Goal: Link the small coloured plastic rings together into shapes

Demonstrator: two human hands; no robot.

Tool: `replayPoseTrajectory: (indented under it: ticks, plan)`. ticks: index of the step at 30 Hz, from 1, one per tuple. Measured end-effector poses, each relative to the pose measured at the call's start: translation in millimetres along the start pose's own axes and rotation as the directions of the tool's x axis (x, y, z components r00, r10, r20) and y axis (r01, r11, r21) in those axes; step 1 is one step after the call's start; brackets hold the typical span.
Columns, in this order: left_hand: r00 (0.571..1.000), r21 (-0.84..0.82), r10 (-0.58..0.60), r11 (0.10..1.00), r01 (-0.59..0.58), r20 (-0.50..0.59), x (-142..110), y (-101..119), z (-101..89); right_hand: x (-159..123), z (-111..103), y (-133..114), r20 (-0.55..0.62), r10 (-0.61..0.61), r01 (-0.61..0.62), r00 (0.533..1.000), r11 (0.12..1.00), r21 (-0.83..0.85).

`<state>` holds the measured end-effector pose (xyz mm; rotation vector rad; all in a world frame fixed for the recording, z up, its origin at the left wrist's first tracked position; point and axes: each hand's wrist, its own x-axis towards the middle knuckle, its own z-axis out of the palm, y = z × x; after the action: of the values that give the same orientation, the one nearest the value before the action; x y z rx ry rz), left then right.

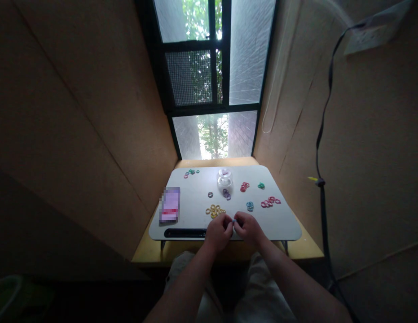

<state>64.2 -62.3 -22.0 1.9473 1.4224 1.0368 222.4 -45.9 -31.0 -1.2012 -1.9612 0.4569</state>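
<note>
My left hand (221, 231) and my right hand (247, 227) meet over the near edge of the white table, fingertips pinched together. Between them shows a sliver of a small blue hair tie (234, 220), mostly hidden by the fingers. Just beyond my left hand lies a pile of yellow hair ties (215, 209). Blue hair ties (250, 206) rest past my right hand, with red ones (270, 202) farther right. Purple hair ties (226, 194) lie in front of a clear jar (224, 179), and a single dark one (210, 194) is left of them.
The white lap table (191, 197) stands on a yellow ledge below a window. A phone (170, 205) lies at its left, near a dark slot (185, 233). More hair ties, red (244, 186) and green (261, 185), sit at the right; a mixed group (191, 172) lies back left.
</note>
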Motion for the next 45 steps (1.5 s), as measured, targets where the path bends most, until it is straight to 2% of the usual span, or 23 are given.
replayPoseTrajectory:
  ticks: [21,27,37,45]
  plan:
    - [0.999,-0.057,0.003,0.998,-0.006,-0.046,-1.0,-1.0,-0.3,1.0,1.5,-0.2,-0.029,0.027,-0.028,0.999,0.999,-0.022]
    - [0.999,-0.101,0.012,0.995,-0.016,-0.041,-2.0,-0.2,-1.0,0.6,2.6,3.1,-0.016,0.025,-0.025,1.0,0.999,-0.026]
    - [0.999,-0.06,-0.006,0.998,0.004,-0.034,-1.5,-0.5,-2.0,1.3,0.2,-1.2,-0.014,0.032,-0.032,0.999,0.999,-0.015]
    - [1.0,-0.098,0.009,0.995,-0.009,0.004,-2.4,0.0,-4.6,0.1,2.0,0.9,-0.024,0.021,-0.021,0.999,1.0,0.004]
